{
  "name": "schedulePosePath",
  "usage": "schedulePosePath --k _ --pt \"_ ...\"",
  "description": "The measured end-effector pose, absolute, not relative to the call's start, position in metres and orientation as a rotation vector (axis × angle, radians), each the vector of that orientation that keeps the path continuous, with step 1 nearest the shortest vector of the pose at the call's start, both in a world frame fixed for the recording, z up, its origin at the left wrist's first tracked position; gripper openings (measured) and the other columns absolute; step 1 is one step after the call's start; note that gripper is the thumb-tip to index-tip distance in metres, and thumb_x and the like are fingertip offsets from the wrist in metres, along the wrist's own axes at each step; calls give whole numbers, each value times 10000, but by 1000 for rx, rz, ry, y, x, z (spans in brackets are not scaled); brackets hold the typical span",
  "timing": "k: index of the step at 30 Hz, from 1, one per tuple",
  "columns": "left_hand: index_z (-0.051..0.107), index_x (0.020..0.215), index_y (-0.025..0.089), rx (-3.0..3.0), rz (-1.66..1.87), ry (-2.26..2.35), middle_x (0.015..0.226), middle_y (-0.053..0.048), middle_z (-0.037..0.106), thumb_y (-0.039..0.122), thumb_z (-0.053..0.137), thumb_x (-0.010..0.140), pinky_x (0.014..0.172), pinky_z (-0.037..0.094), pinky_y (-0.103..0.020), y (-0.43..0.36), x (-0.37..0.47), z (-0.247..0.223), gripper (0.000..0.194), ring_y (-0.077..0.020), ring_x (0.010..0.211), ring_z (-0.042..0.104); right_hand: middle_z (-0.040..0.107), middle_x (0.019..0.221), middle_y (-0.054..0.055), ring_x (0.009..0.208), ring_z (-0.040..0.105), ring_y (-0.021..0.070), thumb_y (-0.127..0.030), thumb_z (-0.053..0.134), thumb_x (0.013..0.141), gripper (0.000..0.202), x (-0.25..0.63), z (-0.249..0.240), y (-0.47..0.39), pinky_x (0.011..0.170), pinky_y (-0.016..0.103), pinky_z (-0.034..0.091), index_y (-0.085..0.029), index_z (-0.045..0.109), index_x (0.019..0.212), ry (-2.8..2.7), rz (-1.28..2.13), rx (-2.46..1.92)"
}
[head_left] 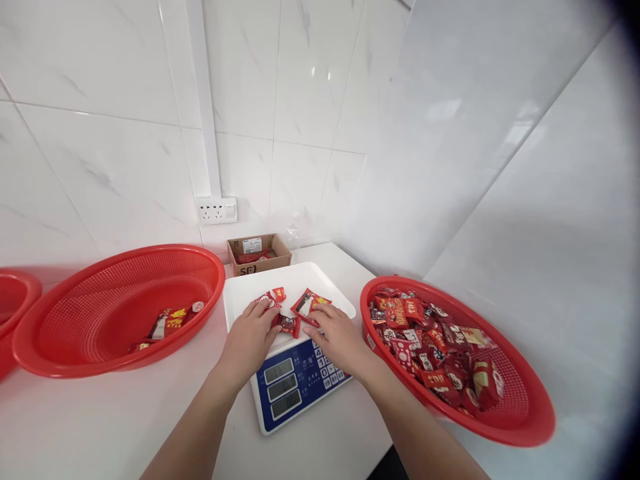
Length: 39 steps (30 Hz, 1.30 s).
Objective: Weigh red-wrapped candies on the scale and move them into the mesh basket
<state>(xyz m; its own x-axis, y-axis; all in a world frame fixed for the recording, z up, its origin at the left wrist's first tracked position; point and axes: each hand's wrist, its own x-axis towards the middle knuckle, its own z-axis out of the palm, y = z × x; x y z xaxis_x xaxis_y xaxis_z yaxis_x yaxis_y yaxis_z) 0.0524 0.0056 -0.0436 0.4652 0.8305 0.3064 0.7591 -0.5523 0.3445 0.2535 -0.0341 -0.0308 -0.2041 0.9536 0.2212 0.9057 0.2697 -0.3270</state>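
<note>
Several small red snack packets lie on the white pan [320, 277] of a blue-and-white weighing scale [305, 395]. My left hand [253, 338] reaches over the pan's left side, fingers bent around a red-and-white packet [273, 298], its thumb beside a dark red packet [289, 325]. On the right, my right hand [340, 335] has its fingers and thumb at the near edge of a red packet with a white-and-black print [306, 303]. That packet lies tilted on the pan. The fingertips of both hands are partly hidden by the packets. The scale's digits are too faint to read.
A red basket [537, 423] heaped with packets stands at right. At left, another red basket [60, 363] holds a few packets, with a third basket [30, 287] beyond. A cardboard box [265, 264] sits behind the scale, below a wall socket [217, 211].
</note>
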Motion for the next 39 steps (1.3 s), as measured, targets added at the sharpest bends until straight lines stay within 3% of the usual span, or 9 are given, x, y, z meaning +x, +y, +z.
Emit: schedulePosePath --k 4,9,11,14,18,22,27,32,39 --pt "611 1205 181 2540 695 1413 1282 -120 587 227 521 887 1008 422 -489 5 54 -41 334 -318 1209 490 624 1116 112 1088 557 280 -301 622 861 213 250 -29 -35 965 469 424 -182 654 1035 -2156 134 -1685" --pt "618 1171 183 2543 722 1366 1225 -113 620 250 509 896 961 447 -483 0 53 -37 303 -310 1153 509 495 1365 139 1316 395 333 -295 663 830 407 240 -32 -32 1046 542 338 -242 603 1229 -2194 94 -1586" --pt "623 1148 190 2549 732 1327 1207 -98 629 264 506 900 960 450 -461 -1 52 -36 284 -297 1151 511 495 1386 125 1354 345 345 -251 647 839 372 238 -35 -28 1062 571 308 -264 628 1211 -2237 104 -1524" --pt "643 1086 209 2550 745 1266 1172 -81 643 266 501 902 951 461 -438 -2 51 -35 239 -280 1151 518 597 1272 103 1287 443 305 -132 589 850 308 237 -41 -19 1050 526 355 -260 694 1109 -2202 106 -1477" --pt "649 1045 228 2500 792 1187 1130 -64 659 261 508 895 959 460 -445 -3 50 -32 208 -269 1143 528 648 1188 80 1169 544 243 -49 522 846 367 239 -44 -10 1024 450 407 -254 708 1086 -2133 80 -1484" --pt "648 1073 229 2470 799 1169 1140 -67 659 263 521 886 981 447 -468 -5 50 -30 229 -275 1156 521 637 1203 109 1168 541 264 -80 518 856 360 242 -44 -9 1011 468 414 -220 684 1144 -2078 63 -1532" --pt "698 1032 267 2500 811 1129 1125 -70 661 284 549 868 985 448 -471 -5 51 -31 222 -282 1150 532 650 1174 104 1150 558 266 -122 535 855 310 248 -42 -18 1004 465 430 -232 711 1085 -2077 82 -1548" --pt "697 1052 274 2382 870 1183 1154 -73 654 339 530 872 962 468 -445 -4 46 -26 254 -274 1150 553 628 1230 96 1192 532 277 -240 519 875 280 280 -30 -53 1014 484 421 -243 683 1102 -1936 104 -1576" --pt "662 937 232 1658 1611 1282 965 -41 696 408 567 856 886 493 -366 -14 27 5 216 -225 979 625 728 1019 85 922 676 282 -333 440 887 258 377 -17 -118 807 399 509 -235 675 933 -1706 344 -2246"
